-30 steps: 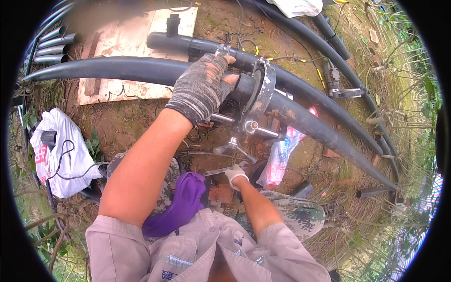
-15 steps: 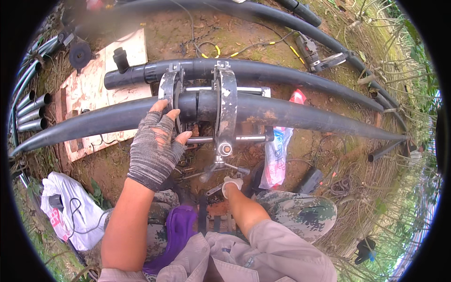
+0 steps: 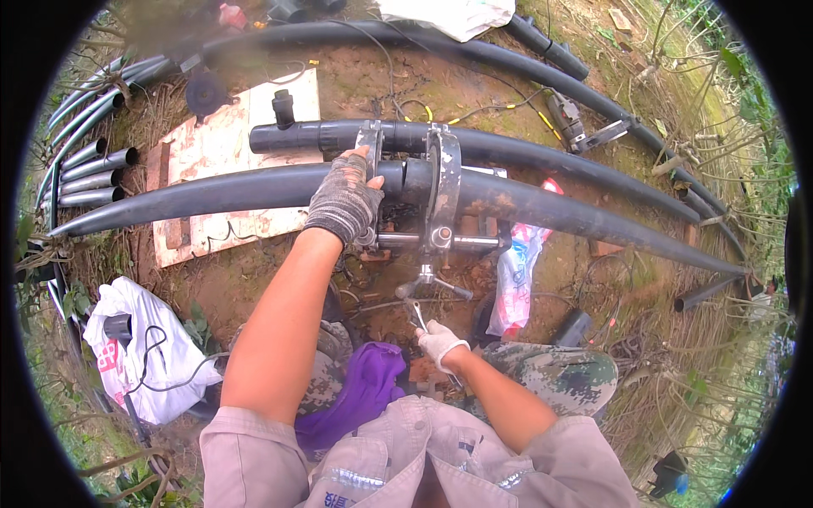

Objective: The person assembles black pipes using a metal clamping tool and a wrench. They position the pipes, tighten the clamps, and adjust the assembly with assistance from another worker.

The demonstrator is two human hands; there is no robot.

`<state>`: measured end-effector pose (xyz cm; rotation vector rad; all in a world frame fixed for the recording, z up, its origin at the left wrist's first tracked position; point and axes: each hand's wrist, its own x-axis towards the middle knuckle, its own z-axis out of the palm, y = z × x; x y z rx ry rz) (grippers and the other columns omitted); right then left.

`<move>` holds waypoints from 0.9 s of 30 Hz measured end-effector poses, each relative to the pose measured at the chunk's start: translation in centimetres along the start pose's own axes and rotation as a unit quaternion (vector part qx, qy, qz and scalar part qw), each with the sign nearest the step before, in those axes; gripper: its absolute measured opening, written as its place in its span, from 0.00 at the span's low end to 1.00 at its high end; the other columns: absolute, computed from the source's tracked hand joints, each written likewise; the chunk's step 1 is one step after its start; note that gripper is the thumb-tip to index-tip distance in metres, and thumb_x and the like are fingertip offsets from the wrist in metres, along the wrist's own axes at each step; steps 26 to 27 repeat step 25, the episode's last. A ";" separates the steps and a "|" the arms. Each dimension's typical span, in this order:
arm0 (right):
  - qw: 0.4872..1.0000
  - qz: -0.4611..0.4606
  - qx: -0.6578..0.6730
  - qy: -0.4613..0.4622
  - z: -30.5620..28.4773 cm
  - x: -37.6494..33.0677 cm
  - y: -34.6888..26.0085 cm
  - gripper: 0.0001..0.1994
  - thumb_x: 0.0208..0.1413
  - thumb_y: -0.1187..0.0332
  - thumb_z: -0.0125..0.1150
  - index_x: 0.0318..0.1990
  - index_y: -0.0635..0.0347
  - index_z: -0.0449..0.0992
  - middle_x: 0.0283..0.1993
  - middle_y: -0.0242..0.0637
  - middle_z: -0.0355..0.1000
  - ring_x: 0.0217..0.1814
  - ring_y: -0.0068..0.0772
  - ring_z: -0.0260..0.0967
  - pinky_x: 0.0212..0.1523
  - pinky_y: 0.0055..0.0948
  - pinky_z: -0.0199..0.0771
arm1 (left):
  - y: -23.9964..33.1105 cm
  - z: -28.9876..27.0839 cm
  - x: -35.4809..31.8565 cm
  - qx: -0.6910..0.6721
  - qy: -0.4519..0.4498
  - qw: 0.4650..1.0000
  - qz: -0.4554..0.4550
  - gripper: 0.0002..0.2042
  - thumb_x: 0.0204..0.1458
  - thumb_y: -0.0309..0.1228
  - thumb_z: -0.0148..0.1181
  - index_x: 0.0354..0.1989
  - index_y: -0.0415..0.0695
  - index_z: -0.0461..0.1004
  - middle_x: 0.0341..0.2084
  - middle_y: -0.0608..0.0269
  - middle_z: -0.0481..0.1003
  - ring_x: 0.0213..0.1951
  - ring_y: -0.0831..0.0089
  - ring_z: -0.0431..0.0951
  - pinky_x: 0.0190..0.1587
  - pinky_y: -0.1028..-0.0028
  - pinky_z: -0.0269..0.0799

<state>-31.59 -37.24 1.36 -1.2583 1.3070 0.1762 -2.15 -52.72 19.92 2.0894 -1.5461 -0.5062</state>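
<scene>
A long black plastic pipe runs across in front of me, with a narrow joint gap between its two lengths inside a metal pipe clamp. My left hand, in a striped grey fingerless glove, is closed on the clamp's left ring, its palm over the pipe. Lower down, my right hand wears a pale glove and is wrapped round a metal wrench. The wrench head points up toward the clamp's lower bolt and T-handle, apart from them.
A second black pipe with a short upright branch lies behind, partly over a wooden board. An angle grinder rests on the soil at the right. A white bag and a purple cloth are near me. Cut pipes are stacked left.
The view has shifted, with the scene sitting farther right. My right hand has risen from low by my legs, bringing the wrench into clear view. My left hand stays at the clamp's left ring.
</scene>
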 end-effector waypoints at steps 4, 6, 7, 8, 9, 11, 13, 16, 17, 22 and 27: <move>0.965 -0.005 0.264 -0.001 0.5 -5.2 -5.1 0.12 0.70 0.60 0.52 0.47 0.59 0.71 0.24 0.33 0.68 0.20 0.26 0.63 0.23 0.29 0.67 | -0.7 -0.1 -0.4 0.017 -0.041 0.999 -0.010 0.31 0.58 0.37 0.64 0.69 0.43 0.62 0.68 0.43 0.63 0.68 0.49 0.65 0.69 0.60 0.62; 0.978 -0.016 0.207 -0.026 0.3 -5.9 -5.8 0.11 0.69 0.62 0.55 0.49 0.60 0.70 0.25 0.32 0.67 0.20 0.24 0.64 0.22 0.28 0.68 | -1.0 0.5 -0.8 0.034 -0.048 0.998 -0.001 0.31 0.57 0.38 0.64 0.68 0.42 0.63 0.70 0.43 0.60 0.69 0.48 0.63 0.71 0.61 0.60; 0.984 -0.016 0.173 -0.025 0.1 -6.4 -6.4 0.11 0.69 0.63 0.55 0.49 0.60 0.69 0.26 0.32 0.67 0.20 0.24 0.65 0.22 0.28 0.68 | -1.1 0.5 -1.0 0.039 -0.051 0.998 0.004 0.31 0.57 0.38 0.64 0.67 0.42 0.64 0.70 0.43 0.60 0.69 0.48 0.63 0.71 0.61 0.59; 0.990 -0.015 0.139 -0.025 -0.2 -6.9 -7.3 0.10 0.68 0.64 0.56 0.48 0.60 0.69 0.26 0.32 0.67 0.20 0.23 0.65 0.22 0.28 0.68 | -1.3 0.5 -1.1 0.044 -0.053 0.998 0.008 0.30 0.57 0.38 0.64 0.67 0.42 0.64 0.70 0.43 0.60 0.69 0.48 0.63 0.71 0.61 0.59; 0.996 0.012 0.088 -0.029 -1.2 -8.4 -9.1 0.09 0.67 0.67 0.58 0.48 0.59 0.68 0.27 0.31 0.67 0.20 0.22 0.65 0.21 0.28 0.67 | -1.1 0.6 -0.9 0.047 -0.072 0.996 -0.008 0.30 0.57 0.38 0.64 0.67 0.42 0.65 0.70 0.43 0.59 0.69 0.48 0.63 0.71 0.61 0.60; 0.972 -0.100 0.214 -0.006 -0.6 -7.5 -7.1 0.09 0.67 0.66 0.57 0.48 0.58 0.67 0.27 0.31 0.67 0.20 0.22 0.65 0.21 0.27 0.66 | -1.4 0.4 -0.5 0.045 -0.067 0.997 0.005 0.30 0.57 0.37 0.65 0.67 0.42 0.66 0.70 0.43 0.59 0.69 0.48 0.64 0.71 0.61 0.60; 0.924 -0.182 0.336 0.020 -0.6 -7.4 -7.7 0.07 0.69 0.67 0.55 0.49 0.54 0.65 0.25 0.30 0.67 0.19 0.23 0.65 0.19 0.26 0.66 | -1.5 0.6 -0.8 0.033 -0.052 0.998 -0.001 0.29 0.56 0.36 0.65 0.66 0.42 0.67 0.69 0.44 0.60 0.68 0.48 0.65 0.70 0.61 0.62; 0.863 -0.149 0.476 0.076 -1.4 -5.5 -11.0 0.10 0.71 0.59 0.52 0.46 0.54 0.65 0.24 0.32 0.65 0.19 0.27 0.63 0.21 0.29 0.68 | -1.3 0.2 -0.7 0.047 -0.067 0.997 -0.010 0.30 0.56 0.37 0.65 0.67 0.41 0.67 0.69 0.40 0.60 0.67 0.47 0.66 0.69 0.62 0.63; 0.857 -0.157 0.479 0.104 -1.7 -5.1 -11.8 0.13 0.72 0.54 0.50 0.46 0.53 0.65 0.23 0.32 0.64 0.18 0.29 0.62 0.19 0.31 0.66 | -1.4 0.8 -0.8 0.035 -0.041 0.999 -0.001 0.29 0.55 0.36 0.66 0.66 0.42 0.68 0.68 0.41 0.61 0.66 0.47 0.67 0.68 0.62 0.64; 0.813 -0.138 0.554 0.109 -1.1 -4.2 -15.7 0.14 0.73 0.51 0.45 0.44 0.51 0.65 0.22 0.32 0.63 0.17 0.32 0.61 0.20 0.35 0.65 | -2.7 1.8 -0.5 0.016 0.012 0.999 0.030 0.30 0.51 0.35 0.69 0.64 0.45 0.67 0.66 0.44 0.62 0.64 0.47 0.69 0.66 0.60 0.66; 0.764 -0.092 0.631 0.096 -0.6 -3.2 -16.8 0.14 0.73 0.51 0.46 0.47 0.52 0.65 0.23 0.31 0.66 0.19 0.30 0.64 0.21 0.34 0.68 | -2.7 2.3 0.2 0.006 0.022 0.999 0.031 0.33 0.51 0.35 0.69 0.66 0.46 0.65 0.66 0.44 0.62 0.63 0.47 0.69 0.66 0.59 0.66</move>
